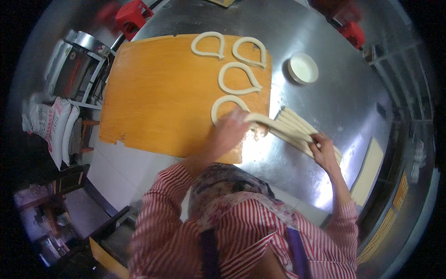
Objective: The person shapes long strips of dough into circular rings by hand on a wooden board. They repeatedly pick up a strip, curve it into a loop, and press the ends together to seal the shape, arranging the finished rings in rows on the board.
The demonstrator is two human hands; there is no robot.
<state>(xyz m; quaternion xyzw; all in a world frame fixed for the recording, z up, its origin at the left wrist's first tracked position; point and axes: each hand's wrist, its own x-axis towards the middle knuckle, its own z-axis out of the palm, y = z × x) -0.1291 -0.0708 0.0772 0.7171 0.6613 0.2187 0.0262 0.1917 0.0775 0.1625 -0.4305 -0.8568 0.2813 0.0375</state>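
Note:
A long pale dough strip (pixel 278 124) stretches between my two hands, over the right edge of the wooden board (pixel 153 88). My right hand (pixel 324 151) pinches its right end, above a row of similar dough strips (pixel 297 122) on the metal table. At its left end are the closed fingers of my left hand (pixel 231 126), somewhat blurred by motion. That hand covers the lower part of a dough loop (pixel 226 99). Beyond it on the board lie another teardrop dough loop (pixel 222 76), a dough loop (pixel 236 50) at the corner and a dough loop (pixel 195 45) further left.
A white bowl (pixel 303 69) with pale contents stands on the metal table (pixel 344 97). More flat dough strips (pixel 368 169) lie at the right edge. White sacks (pixel 60 125) and a metal machine (pixel 74 65) are at the left. A red stool (pixel 132 18) stands beyond the table.

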